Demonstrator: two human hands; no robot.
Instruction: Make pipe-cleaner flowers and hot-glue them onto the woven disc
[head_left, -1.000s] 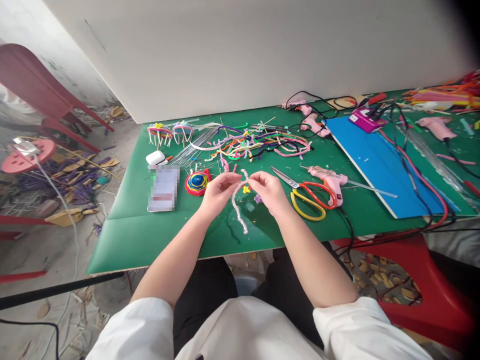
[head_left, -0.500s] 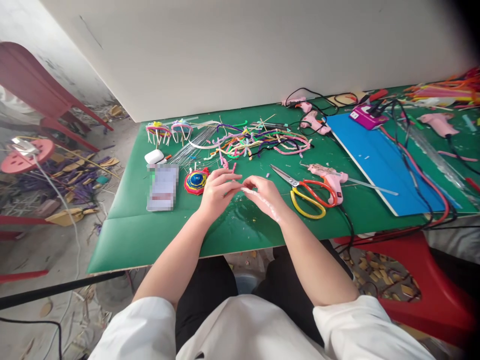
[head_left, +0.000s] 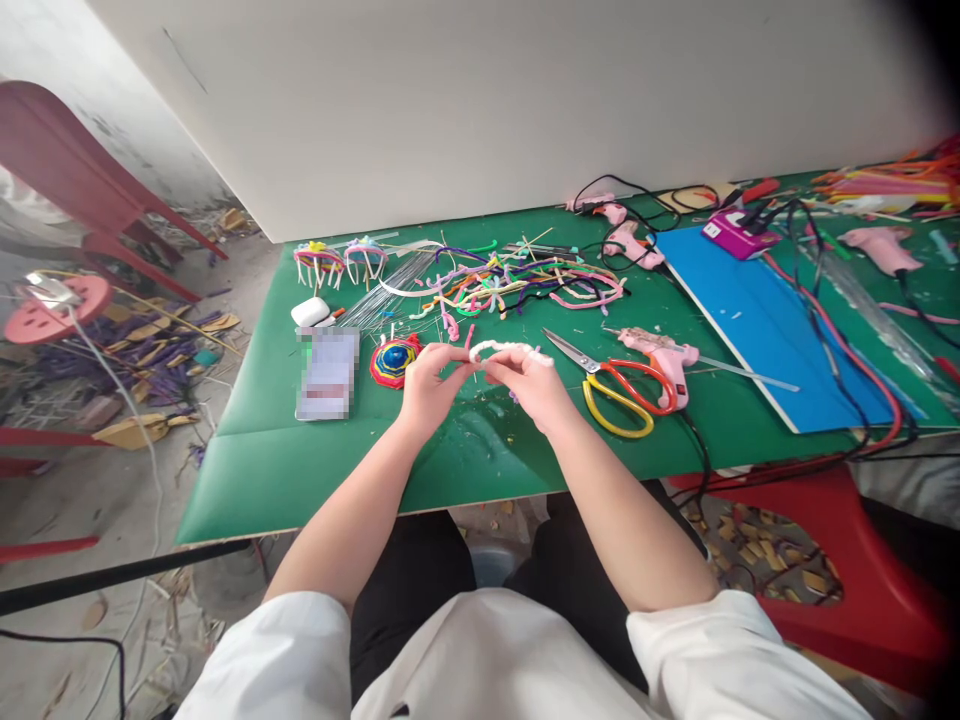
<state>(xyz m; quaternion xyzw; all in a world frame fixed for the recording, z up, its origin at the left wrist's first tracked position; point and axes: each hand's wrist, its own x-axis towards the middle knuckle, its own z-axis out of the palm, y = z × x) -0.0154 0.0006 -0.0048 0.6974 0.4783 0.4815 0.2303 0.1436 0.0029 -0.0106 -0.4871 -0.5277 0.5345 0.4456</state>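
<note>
1 strip [head_left: 513, 346] higher, 2 hands [head_left: 431, 385] [head_left: 534, 388]

I see a slim, fuzzy, pinkish-white stem [head_left: 501, 345], lumpy along its length and bent into a shallow arch. One end sits at the meeting fingertips of the left hand [head_left: 433, 388] and right hand [head_left: 531, 388]. From there I follow it up toward one o'clock, then over to three o'clock, its free end by the right knuckles. The pinched tip is hidden from me.
</note>
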